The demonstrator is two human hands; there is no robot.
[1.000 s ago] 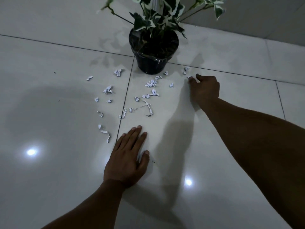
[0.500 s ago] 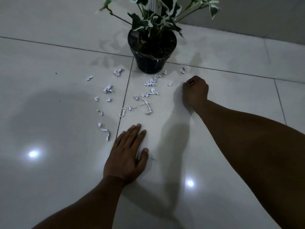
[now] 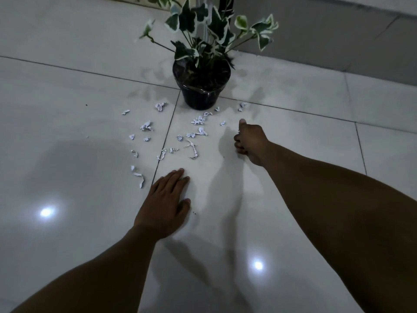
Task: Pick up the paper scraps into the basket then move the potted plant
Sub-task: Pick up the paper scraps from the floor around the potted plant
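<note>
Just left of the curled-up right hand, which seems to pinch a tiny white bit, the paper scraps lie on the floor near the potted plant, nearer than the flat, empty left hand.

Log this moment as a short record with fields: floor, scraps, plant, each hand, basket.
floor: glossy pale tiles
scraps: many white paper scraps scattered in front of the pot, across a tile seam
plant: potted plant upright, dark pot, green and white leaves
left hand: left hand flat on the floor, open
right hand: right hand curled shut, a bit of white showing at the fingers
basket: not in view
</note>
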